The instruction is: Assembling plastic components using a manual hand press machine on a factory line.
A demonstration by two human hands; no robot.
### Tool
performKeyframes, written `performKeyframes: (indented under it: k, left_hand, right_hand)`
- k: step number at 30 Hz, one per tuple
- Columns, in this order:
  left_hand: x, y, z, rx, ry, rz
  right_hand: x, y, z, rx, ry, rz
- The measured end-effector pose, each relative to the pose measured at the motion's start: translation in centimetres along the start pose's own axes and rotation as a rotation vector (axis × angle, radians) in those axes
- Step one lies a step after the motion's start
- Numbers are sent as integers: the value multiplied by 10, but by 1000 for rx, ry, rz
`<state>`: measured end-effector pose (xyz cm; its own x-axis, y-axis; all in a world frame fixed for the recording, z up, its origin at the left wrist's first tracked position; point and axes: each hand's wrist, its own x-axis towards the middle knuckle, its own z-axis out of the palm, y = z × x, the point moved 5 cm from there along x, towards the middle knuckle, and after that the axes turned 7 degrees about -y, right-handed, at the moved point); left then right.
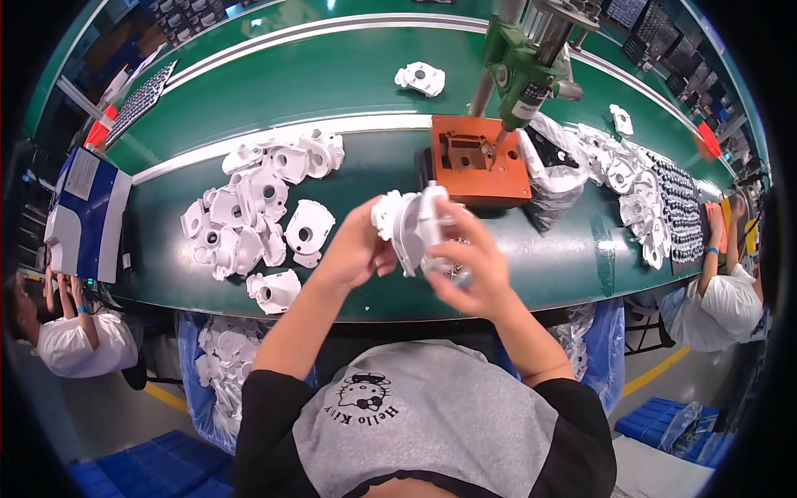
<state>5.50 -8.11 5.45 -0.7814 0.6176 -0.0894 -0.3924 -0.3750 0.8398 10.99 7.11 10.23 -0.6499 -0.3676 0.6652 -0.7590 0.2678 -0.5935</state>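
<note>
Over the front part of the green workbench (357, 297), my left hand (357, 249) is closed on the edge of a white plastic housing (407, 228) with a curved wall. My right hand (471, 264) has its fingers bent round the housing's right side; they are slightly smeared by motion. Whether the white pieces between my hands are one part or two, I cannot tell. Partly hidden by my right hand, some small shiny bits (455, 270) show below the housing. To the left of my left hand lie a heap of similar white housings (241, 203) and a single one (276, 290) by the bench edge.
Beyond my hands stands an orange fixture block (481, 178) under a green press (523, 70). Beside it sits a plastic bag with dark pieces (554, 170). More white housings (639, 203) lie at right. Blue-lined bins (224, 373) hang below the bench. Co-workers (718, 290) sit at both sides.
</note>
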Motion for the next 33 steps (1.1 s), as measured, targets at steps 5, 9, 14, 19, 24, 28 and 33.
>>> performKeyframes:
  k: [5, 9, 14, 19, 24, 28, 33]
  left_hand:
    - [-9, -28, -11, -168, 272, 214]
    - [-11, -45, -5, -169, 225, 289]
    - [-4, -60, -11, -124, 270, 325]
    - [0, -53, 7, -155, 242, 377]
    - [0, -50, 11, -213, 330, 334]
    - [0, -52, 7, -123, 375, 303]
    - [-2, -47, 13, 269, 343, 341]
  right_hand:
    - [-3, -6, 29, -19, -137, -31]
    - [-17, -6, 36, -45, -131, 2]
    - [-23, -1, 40, -139, -97, 57]
    - [-21, 9, 42, -91, -51, 150]
    - [-16, 12, 35, -149, -60, 115]
    - [-20, 17, 32, -21, -71, 200]
    - [-21, 27, 22, 150, -15, 339]
